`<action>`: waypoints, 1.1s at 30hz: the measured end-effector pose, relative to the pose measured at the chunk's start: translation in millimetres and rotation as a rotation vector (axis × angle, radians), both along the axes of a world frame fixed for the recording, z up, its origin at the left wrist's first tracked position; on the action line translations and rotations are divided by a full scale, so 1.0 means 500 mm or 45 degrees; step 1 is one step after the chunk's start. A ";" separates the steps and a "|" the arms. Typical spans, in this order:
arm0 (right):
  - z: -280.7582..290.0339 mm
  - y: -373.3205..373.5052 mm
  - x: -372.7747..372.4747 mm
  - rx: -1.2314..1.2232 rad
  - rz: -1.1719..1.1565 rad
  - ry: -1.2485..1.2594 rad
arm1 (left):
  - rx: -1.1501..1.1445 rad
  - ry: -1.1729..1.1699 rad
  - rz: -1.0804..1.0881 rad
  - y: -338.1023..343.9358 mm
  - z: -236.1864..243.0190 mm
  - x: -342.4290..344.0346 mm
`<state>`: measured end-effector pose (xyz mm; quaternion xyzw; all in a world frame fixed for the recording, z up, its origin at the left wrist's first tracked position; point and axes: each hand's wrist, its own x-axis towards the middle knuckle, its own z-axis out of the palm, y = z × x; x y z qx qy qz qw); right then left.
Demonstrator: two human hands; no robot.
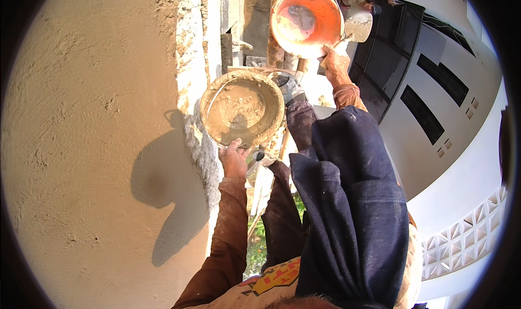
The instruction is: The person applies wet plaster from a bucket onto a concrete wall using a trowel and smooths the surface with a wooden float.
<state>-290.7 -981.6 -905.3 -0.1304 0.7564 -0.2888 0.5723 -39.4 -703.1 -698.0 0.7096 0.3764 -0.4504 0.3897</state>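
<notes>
While left hand (234,160) touches one tub (209,90), right (336,66) grips one bucket (329,26).

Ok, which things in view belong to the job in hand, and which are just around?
Seemingly part of the job:
- tan-smeared bucket with wet mix in it, left hand at its rim
- orange bucket, right hand at its rim

Just around:
- white building
- lattice panel
- green plants

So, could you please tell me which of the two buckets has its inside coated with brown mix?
The brown bucket at the left hand, muddy inside; the orange bucket, at the right hand, shows mostly orange inside.
</notes>
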 end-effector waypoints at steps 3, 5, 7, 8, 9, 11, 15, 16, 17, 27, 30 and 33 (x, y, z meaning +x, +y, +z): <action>-0.027 0.085 -0.065 0.004 -0.190 0.122 | -0.012 0.067 -0.053 0.046 -0.041 -0.011; 0.001 0.126 -0.034 0.123 -0.391 0.106 | 0.005 0.067 -0.017 0.064 -0.019 0.005; 0.023 0.142 -0.044 0.033 -0.391 0.110 | -0.015 0.098 -0.011 0.058 -0.009 0.021; 0.030 0.151 -0.057 -0.006 -0.384 0.114 | -0.040 0.125 -0.024 0.060 -0.009 0.027; 0.041 0.165 -0.078 -0.044 -0.299 0.187 | -0.063 0.157 -0.037 0.071 -0.010 0.032; 0.070 0.174 -0.108 -0.148 -0.050 0.322 | -0.002 0.067 -0.055 0.075 -0.028 0.036; 0.193 0.162 -0.118 -0.205 0.537 0.713 | -0.118 0.054 -0.080 0.123 -0.107 0.041; 0.227 0.194 -0.131 -0.214 0.665 0.906 | -0.109 0.032 -0.075 0.136 -0.113 0.036; 0.292 0.172 -0.120 -0.143 0.844 0.977 | -0.107 -0.013 -0.053 0.131 -0.121 0.031; 0.378 0.147 -0.013 -0.749 0.072 0.287 | -0.418 0.129 -0.083 -0.157 -0.078 -0.028; 0.408 0.116 0.008 -0.879 0.194 0.286 | -0.501 0.259 0.062 -0.181 -0.091 -0.052; 0.424 0.098 0.024 -0.990 0.253 0.273 | -0.629 0.305 0.071 -0.230 -0.080 -0.060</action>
